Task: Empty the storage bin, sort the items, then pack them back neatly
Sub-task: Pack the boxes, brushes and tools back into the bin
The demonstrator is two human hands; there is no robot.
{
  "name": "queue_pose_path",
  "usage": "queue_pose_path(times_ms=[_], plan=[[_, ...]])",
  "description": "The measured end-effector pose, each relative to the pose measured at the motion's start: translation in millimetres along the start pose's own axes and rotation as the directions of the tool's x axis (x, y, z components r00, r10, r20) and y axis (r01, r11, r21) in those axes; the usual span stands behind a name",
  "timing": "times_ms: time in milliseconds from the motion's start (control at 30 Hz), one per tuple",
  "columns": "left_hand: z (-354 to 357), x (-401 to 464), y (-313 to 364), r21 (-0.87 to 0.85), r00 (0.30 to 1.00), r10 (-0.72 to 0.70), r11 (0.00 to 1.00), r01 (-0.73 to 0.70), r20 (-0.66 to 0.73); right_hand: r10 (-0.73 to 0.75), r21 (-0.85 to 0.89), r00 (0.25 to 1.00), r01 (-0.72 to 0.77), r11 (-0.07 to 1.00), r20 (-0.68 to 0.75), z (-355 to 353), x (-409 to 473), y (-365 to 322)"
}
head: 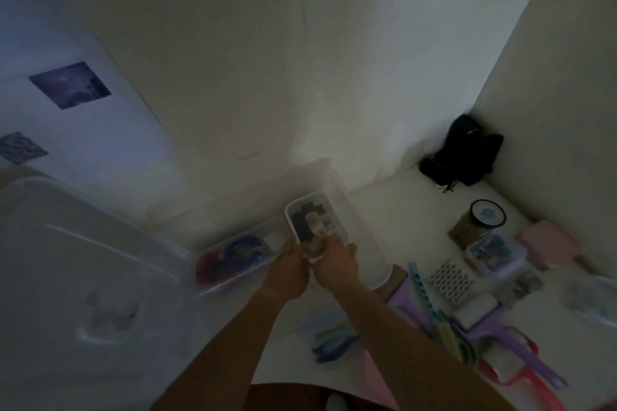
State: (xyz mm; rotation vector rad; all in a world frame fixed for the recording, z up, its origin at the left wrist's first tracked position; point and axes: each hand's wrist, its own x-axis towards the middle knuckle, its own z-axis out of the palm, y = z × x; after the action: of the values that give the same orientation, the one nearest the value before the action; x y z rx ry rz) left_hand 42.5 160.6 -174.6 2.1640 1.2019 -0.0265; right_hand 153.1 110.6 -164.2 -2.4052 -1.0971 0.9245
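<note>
Forearms reach toward 12 o'clock. Left hand (289,265) and right hand (335,264) each grip the near end of a small white tub (315,220), held above the clear storage bin (360,237). Risk: dim light, tilted tub, so loose contents may spill onto sorted items (467,294) at 3 o'clock.

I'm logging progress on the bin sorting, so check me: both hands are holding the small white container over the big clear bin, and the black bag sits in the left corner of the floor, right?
Not quite. The head view shows the black bag in the right corner, not the left. The rest holds: the left hand and right hand hold the small white container over the big clear bin.
</note>
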Motion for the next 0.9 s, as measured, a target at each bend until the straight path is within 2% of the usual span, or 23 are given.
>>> queue_pose_path(times_ms=[33, 133, 200, 300, 367, 500, 600, 667, 733, 800, 900], plan=[[-2, -3, 7, 0.013, 1.000, 0.008, 1.000, -0.008, -0.023, -0.008, 0.001, 1.000, 0.008, 1.000, -0.007, 0, -1, 0], [-17, -8, 39, -0.014, 0.988, 0.025, 1.000, -0.027, -0.153, 0.006, 0.076, 0.989, 0.006, 0.997, -0.150, -17, -8, 3], [-22, -7, 62, -0.054, 0.971, 0.085, 0.994, -0.100, -0.224, -0.018, 0.154, 0.971, 0.057, 0.986, -0.239, -37, -19, 9], [-19, -1, 112, -0.064, 0.942, 0.169, 0.979, -0.195, -0.289, -0.004, 0.384, 0.891, 0.199, 0.902, -0.454, -80, -42, 38], [-8, 0, 153, -0.026, 0.906, 0.239, 0.964, -0.265, -0.350, 0.067, 0.490, 0.833, 0.257, 0.833, -0.550, -110, -60, 76], [34, -2, 230, -0.019, 0.874, 0.423, 0.898, -0.440, -0.238, 0.293, 0.613, 0.804, 0.109, 0.783, -0.518, -155, -88, 182], [85, -1, 273, -0.032, 0.884, 0.459, 0.886, -0.463, -0.090, 0.421, 0.651, 0.800, -0.052, 0.757, -0.427, -170, -102, 259], [123, 3, 295, -0.028, 0.900, 0.435, 0.900, -0.434, 0.020, 0.486, 0.652, 0.775, -0.129, 0.747, -0.403, -176, -106, 302], [162, 14, 307, -0.031, 0.935, 0.334, 0.942, -0.333, 0.119, 0.570, 0.686, 0.738, -0.204, 0.698, -0.361, -183, -104, 340], [192, 29, 316, -0.061, 0.973, 0.165, 0.986, -0.157, 0.163, 0.626, 0.692, 0.706, -0.270, 0.670, -0.330, -189, -97, 372], [227, 55, 320, -0.129, 0.983, -0.121, 0.982, 0.139, 0.140, 0.580, 0.550, 0.715, -0.324, 0.770, -0.390, -198, -74, 401]])
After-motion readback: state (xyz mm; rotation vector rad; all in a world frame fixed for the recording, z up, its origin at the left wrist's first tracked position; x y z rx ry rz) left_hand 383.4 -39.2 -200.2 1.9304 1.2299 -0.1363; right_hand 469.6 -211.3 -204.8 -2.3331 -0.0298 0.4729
